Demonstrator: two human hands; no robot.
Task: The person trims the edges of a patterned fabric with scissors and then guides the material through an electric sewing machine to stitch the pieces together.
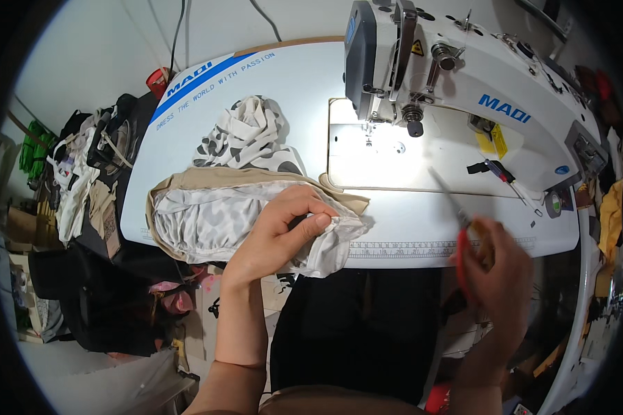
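My left hand (pixel 284 232) pinches the right end of a bunched garment piece between thumb and fingers. This white and grey spotted fabric (pixel 211 214) has a beige border and lies along the front of the white sewing table (pixel 415 214). Behind it rests a crumpled heap of the same spotted cloth (pixel 246 135). Over the table's front right edge, my right hand (pixel 498 270) is closed around scissors (pixel 462 259) with a red handle. Motion smears the blades, which point toward the machine's needle plate, apart from the fabric.
A white sewing machine (pixel 464 83) stands at the back right, its lamp lighting the metal plate (pixel 387 155). Under its arm lie a screwdriver (pixel 502 173) and a yellow piece (pixel 491 142). Left of the table is a pile of clothes (pixel 79 173); a red cup (pixel 157 81) is at the back left.
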